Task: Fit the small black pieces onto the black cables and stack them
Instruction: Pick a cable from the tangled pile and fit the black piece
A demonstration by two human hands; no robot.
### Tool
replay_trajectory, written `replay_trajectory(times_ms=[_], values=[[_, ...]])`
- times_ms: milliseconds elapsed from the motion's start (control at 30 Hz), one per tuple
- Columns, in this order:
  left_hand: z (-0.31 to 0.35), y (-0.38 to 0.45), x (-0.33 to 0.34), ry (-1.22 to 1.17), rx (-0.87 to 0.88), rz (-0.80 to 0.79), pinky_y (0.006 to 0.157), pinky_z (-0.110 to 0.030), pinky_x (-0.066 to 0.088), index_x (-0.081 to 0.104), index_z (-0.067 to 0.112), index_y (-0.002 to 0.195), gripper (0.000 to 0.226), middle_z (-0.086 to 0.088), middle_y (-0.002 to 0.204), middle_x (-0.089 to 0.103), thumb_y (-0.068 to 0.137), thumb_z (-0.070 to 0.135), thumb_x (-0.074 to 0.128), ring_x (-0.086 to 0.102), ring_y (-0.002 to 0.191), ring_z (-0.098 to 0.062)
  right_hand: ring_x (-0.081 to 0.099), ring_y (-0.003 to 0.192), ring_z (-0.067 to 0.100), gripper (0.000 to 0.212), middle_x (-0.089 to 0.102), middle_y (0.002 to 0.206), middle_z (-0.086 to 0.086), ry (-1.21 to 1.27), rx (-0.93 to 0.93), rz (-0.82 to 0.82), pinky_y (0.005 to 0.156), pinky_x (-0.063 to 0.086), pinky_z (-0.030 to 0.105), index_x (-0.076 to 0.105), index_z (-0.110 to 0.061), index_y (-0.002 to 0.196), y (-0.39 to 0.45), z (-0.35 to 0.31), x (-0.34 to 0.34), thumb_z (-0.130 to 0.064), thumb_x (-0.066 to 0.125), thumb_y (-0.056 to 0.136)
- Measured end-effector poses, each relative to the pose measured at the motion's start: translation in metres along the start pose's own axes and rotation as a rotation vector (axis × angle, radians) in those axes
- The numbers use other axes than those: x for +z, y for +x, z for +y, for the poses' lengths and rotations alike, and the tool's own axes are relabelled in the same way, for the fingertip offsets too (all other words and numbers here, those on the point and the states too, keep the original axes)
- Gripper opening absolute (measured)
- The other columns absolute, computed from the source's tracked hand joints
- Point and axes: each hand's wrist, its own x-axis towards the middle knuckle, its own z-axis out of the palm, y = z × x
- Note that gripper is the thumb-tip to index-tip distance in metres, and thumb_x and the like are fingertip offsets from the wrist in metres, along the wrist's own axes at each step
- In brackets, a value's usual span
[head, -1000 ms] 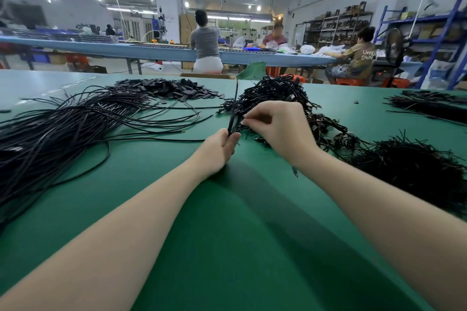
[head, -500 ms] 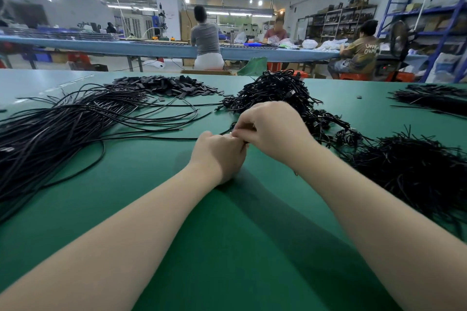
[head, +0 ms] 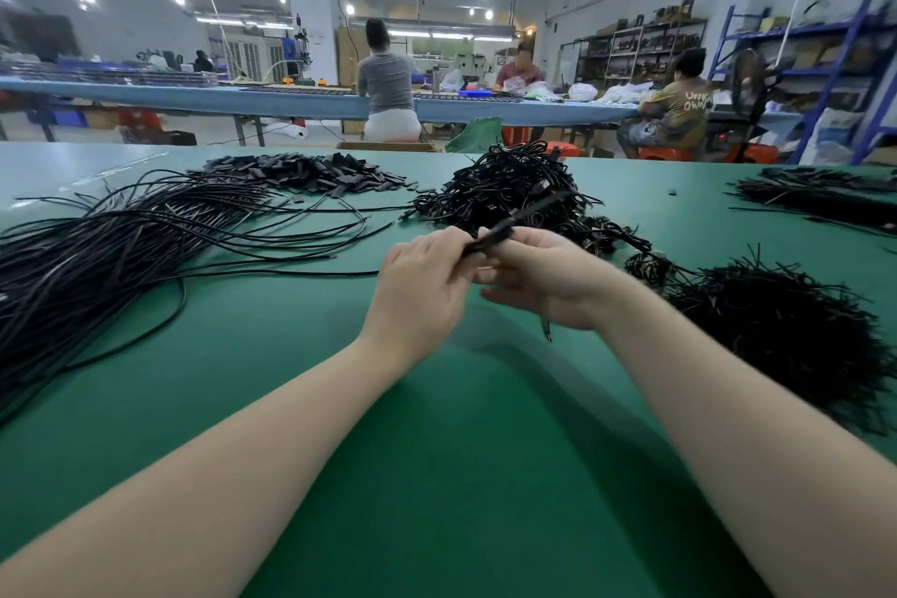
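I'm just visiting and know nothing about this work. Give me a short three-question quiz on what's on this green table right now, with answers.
1. True or false: both hands hold the same black cable.
2. Which pile lies furthest to the person's left? A) loose long cables B) flat small black pieces C) the tangled heap behind the hands
3. Fill in: the cable in the hands points up and away toward the ____ heap.

Key
1. True: the left hand and the right hand both grip the black cable above the green table.
2. A: the loose long cables; the small black pieces lie further back.
3. Tangled: the tangled heap.
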Motion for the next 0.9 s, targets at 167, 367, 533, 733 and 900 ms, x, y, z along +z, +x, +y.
replay_trajectory(times_ms=[167, 367, 533, 733, 900], values=[[-0.012, -0.001, 0.009, -0.369, -0.341, -0.094, 0.069, -0.038, 0.041, 0.049, 0.005, 0.089, 0.028, 0.001, 0.075, 0.056, 0.102, 0.028, 0.041, 0.052, 0.074, -0.021, 0.062, 0.055, 0.007, 0.014, 0.062, 0.062, 0.000, 0.238, -0.084, 0.289, 0.055, 0.051, 0.018, 0.064, -0.010, 0.080, 0.018, 0.032, 0.027, -0.021, 0.069, 0.087], [-0.015, 0.005, 0.014, -0.643, -0.548, -0.217, 0.058, -0.023, 0.035, 0.041, 0.016, 0.076, 0.029, 0.002, 0.066, 0.041, 0.103, 0.024, 0.039, 0.038, 0.060, -0.012, 0.060, 0.055, 0.008, 0.010, 0.065, 0.063, 0.003, 0.277, -0.119, 0.333, 0.056, 0.051, 0.017, 0.074, -0.009, 0.073, 0.017, 0.041, 0.028, -0.010, 0.072, 0.083], [-0.016, 0.005, 0.009, -0.707, -0.589, -0.321, 0.050, -0.013, 0.034, 0.044, 0.013, 0.085, 0.026, 0.002, 0.069, 0.042, 0.105, 0.028, 0.033, 0.040, 0.059, -0.011, 0.060, 0.057, 0.007, 0.008, 0.066, 0.064, 0.000, 0.066, -0.110, 0.300, 0.058, 0.051, 0.018, 0.075, -0.011, 0.078, 0.014, 0.037, 0.020, -0.015, 0.072, 0.084], [-0.017, 0.005, 0.010, -0.706, -0.577, -0.321, 0.053, -0.016, 0.034, 0.040, 0.015, 0.079, 0.030, 0.001, 0.068, 0.040, 0.105, 0.028, 0.033, 0.036, 0.061, -0.013, 0.060, 0.056, 0.006, 0.009, 0.069, 0.065, -0.003, -0.288, -0.180, 0.320, 0.058, 0.052, 0.019, 0.071, -0.012, 0.078, 0.013, 0.029, 0.016, -0.016, 0.070, 0.086], [-0.014, 0.012, 0.009, -0.583, -0.658, -0.355, 0.052, -0.025, 0.033, 0.046, 0.015, 0.073, 0.037, 0.002, 0.058, 0.047, 0.103, 0.034, 0.036, 0.042, 0.051, -0.016, 0.054, 0.064, 0.006, 0.015, 0.063, 0.074, -0.002, -0.969, -0.410, 0.457, 0.062, 0.042, 0.015, 0.065, -0.012, 0.083, 0.015, 0.027, 0.018, -0.022, 0.060, 0.091]])
